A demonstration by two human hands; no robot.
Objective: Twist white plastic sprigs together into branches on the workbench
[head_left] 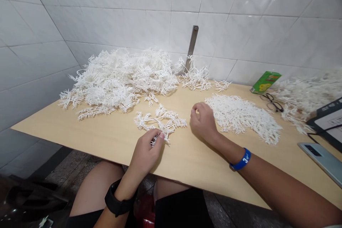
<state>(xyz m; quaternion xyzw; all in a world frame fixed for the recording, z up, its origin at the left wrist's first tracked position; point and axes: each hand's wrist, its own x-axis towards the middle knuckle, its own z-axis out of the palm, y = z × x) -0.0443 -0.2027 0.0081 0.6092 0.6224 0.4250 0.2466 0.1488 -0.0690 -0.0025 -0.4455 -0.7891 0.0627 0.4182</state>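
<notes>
My left hand (146,152) is closed in a pinch on a white branched plastic sprig (171,119), its spiky twigs spreading over the table beyond the fingers. My right hand (203,122) is curled with thumb and fingertips together; whatever it holds, if anything, cannot be made out. Right beside that hand lies a flat pile of small white twig pieces (243,117), laid mostly side by side. Behind my left hand rises a big tangled heap of white branched sprigs (123,78).
A smaller clump of sprigs (196,78) lies by a metal bracket (191,48) against the tiled wall. To the right are a green drink carton (265,82), eyeglasses (272,102), another white heap (315,92), a dark-framed object (328,123) and a phone (320,160).
</notes>
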